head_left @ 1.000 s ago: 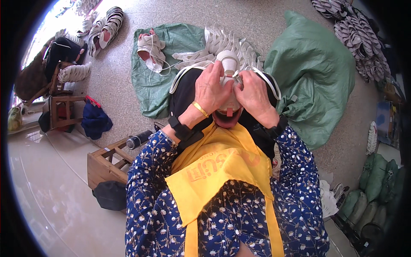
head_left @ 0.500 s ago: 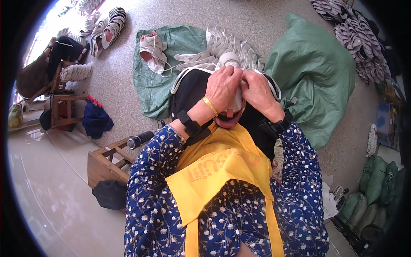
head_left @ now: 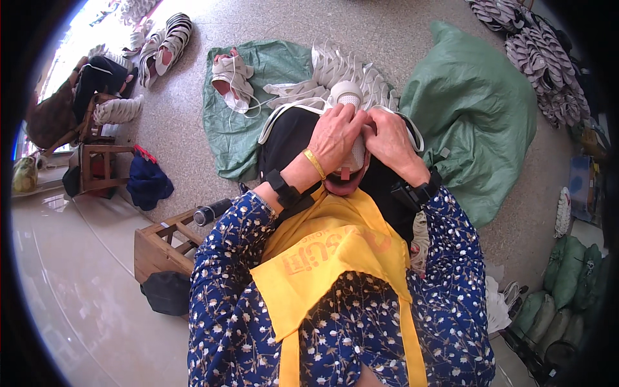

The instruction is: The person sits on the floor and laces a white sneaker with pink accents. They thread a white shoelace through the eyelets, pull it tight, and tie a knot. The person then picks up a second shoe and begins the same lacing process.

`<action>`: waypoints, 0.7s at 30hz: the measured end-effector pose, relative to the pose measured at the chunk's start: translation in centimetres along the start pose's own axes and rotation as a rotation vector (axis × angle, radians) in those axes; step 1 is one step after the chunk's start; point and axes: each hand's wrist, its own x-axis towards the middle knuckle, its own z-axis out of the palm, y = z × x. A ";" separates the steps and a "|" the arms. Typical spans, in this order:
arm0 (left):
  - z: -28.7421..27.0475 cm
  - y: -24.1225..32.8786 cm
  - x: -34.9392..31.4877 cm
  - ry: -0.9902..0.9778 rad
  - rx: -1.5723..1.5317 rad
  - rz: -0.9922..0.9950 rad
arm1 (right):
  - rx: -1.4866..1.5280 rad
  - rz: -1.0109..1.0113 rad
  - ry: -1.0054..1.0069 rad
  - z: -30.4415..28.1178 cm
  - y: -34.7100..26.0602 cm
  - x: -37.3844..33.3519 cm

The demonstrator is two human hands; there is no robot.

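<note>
A white mesh shoe upper (head_left: 348,94) with a pink lining lies over my lap, its rounded toe pointing away from me. My left hand (head_left: 335,137) is closed on its left side, thumb and fingers bent in at the middle. Against the right side, my right hand (head_left: 387,138) is closed too, its fingers curled and its fingertips almost meeting the left ones. The fingertips are hidden, so any lace between them cannot be made out. Dark cloth with white edging (head_left: 284,132) lies beneath the shoe upper.
Several white uppers (head_left: 351,68) lie in a row beyond my hands, beside a single upper (head_left: 232,80) on a green sheet (head_left: 225,142). At right bulges a green sack (head_left: 477,109). A wooden stool (head_left: 158,248) and a dark cylinder (head_left: 211,211) are at left; stacked uppers (head_left: 541,61) stand far right.
Both hands keep nearly the same place on the shoe upper, with only slight finger shifts. The whole view has moved a little.
</note>
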 end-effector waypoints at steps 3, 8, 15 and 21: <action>-0.2 0.3 0.0 -0.021 0.033 0.012 | 0.038 0.023 0.029 0.0 0.1 0.0; -0.3 0.4 0.0 -0.049 0.060 0.010 | 0.052 0.021 0.066 0.0 -0.2 0.1; 0.2 0.0 0.4 -0.036 0.083 0.020 | 0.075 0.025 0.009 0.2 2.1 1.7; 0.1 -0.6 0.7 -0.015 0.006 0.011 | 0.191 0.079 -0.011 0.3 2.1 1.6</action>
